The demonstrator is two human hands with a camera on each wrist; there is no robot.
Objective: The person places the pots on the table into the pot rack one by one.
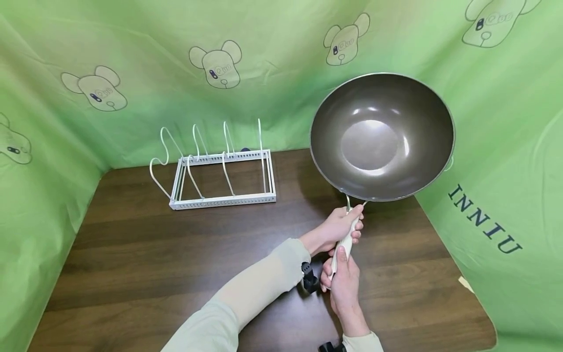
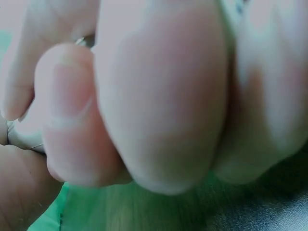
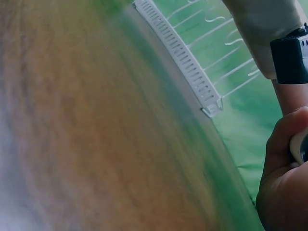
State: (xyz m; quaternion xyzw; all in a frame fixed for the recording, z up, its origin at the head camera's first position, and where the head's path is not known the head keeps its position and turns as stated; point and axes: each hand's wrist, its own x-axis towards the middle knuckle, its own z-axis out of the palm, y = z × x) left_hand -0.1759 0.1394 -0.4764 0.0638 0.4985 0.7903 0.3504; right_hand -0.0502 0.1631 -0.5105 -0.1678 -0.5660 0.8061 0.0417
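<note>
A large wok (image 1: pixel 369 112) with a dark brown inside is held up at the right of the head view, its inner side turned toward me and its white handle (image 1: pixel 345 244) slanting down. My left hand (image 1: pixel 338 227) grips the upper handle just below the pan. Lower down, my right hand (image 1: pixel 345 281) holds the handle's end, the thumb lying along it. Curled fingers (image 2: pixel 159 96) fill the left wrist view and cover most of what they hold. In the right wrist view, the round handle end (image 3: pixel 299 144) pokes out of the right hand (image 3: pixel 284 187).
A white rack (image 1: pixel 222 200) with several upright wire dividers stands on the brown wooden table (image 1: pixel 154 264), toward the back left. Green cloth (image 1: pixel 272 78) printed with bear heads hangs behind and along both sides. The wok overhangs the table's back right part.
</note>
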